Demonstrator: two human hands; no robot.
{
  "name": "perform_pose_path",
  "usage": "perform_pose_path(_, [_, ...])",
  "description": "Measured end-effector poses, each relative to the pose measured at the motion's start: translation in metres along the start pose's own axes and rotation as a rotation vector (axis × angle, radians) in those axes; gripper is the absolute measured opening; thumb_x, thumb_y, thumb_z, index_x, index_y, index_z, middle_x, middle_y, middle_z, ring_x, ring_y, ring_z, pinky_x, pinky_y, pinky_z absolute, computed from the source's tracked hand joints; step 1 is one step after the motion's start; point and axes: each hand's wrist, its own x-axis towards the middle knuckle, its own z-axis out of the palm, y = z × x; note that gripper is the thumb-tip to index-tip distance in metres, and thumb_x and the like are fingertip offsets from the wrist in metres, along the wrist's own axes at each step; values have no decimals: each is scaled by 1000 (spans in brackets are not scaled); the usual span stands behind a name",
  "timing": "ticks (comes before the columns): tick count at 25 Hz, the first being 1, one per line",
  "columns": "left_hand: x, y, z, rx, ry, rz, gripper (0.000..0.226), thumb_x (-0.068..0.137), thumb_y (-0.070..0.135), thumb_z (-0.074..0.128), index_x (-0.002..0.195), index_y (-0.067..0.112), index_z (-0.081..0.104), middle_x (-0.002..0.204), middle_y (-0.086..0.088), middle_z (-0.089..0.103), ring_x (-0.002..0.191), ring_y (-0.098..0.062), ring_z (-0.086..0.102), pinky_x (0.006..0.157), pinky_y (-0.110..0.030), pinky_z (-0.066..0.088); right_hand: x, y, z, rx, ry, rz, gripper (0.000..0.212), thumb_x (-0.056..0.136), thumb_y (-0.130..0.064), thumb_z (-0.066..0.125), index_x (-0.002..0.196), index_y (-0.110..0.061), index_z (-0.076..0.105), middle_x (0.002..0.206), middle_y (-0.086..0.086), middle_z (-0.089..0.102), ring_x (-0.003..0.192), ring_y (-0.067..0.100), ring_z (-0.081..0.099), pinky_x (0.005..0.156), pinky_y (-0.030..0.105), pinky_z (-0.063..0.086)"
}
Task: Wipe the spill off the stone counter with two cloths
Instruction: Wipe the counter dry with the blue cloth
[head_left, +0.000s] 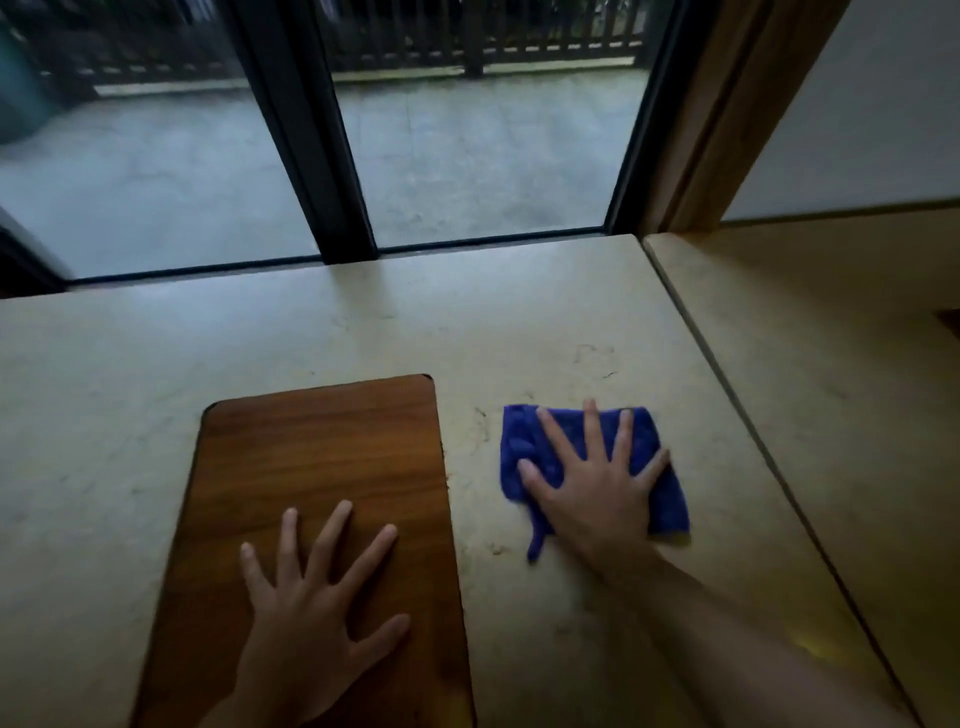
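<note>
A folded blue cloth (667, 499) lies flat on the pale stone counter (311, 332), right of centre. My right hand (592, 488) presses down on it with fingers spread, covering most of its middle. My left hand (317, 618) rests flat, fingers apart, on a brown wooden board (322, 457) to the left of the cloth and holds nothing. Faint marks and streaks (592, 358) show on the stone beyond the cloth. I see only one cloth.
The counter ends at a dark-framed window (332, 156) along the far side. A seam (727, 395) runs diagonally on the right, dividing the counter from another stone slab (841, 364). A wooden frame (727, 114) and wall stand at the far right.
</note>
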Motion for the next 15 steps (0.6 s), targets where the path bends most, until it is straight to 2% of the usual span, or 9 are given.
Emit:
perform_pose_path(2, [4,-1,1,-2,-42,5,91,67,96,36,146,50,35,158,-7,35,137,-53,30,91,-85,26,83,-17,-15,45,-69,12,71,84,-83,13,148,-59,-9,166,-4,-13,149,38,-18,108,77,-6])
perform_pose_path(6, [11,-9,7,-7,-37,9,95,64,98,37,146,49,37,155,-8,38,134,-54,31,87,-87,26,228,-54,-20,37,-56,18,75,83,-84,13,150,-56,-2,166,-3,-12,149,39,-16,106,79,-5])
perform_pose_path(8, [11,-11,9,27,15,19,93,66,97,37,145,48,38,155,-8,37,135,-53,29,89,-86,24,277,-76,-25,16,-74,15,75,82,-84,13,151,-55,0,167,-2,-9,149,41,-14,105,80,-5])
perform_pose_path(11, [7,-7,6,-14,71,23,91,68,95,37,147,49,35,157,-7,35,138,-52,26,92,-85,21,315,-92,-32,21,-65,28,75,84,-80,14,152,-52,6,167,2,-5,149,43,-13,105,81,-5])
perform_pose_path(15, [6,-8,3,-12,48,-9,92,69,95,37,149,50,27,162,-5,23,142,-52,20,95,-84,20,315,-98,-33,-8,-88,-59,74,85,-80,11,153,-50,6,167,2,-5,149,44,-12,105,81,-4])
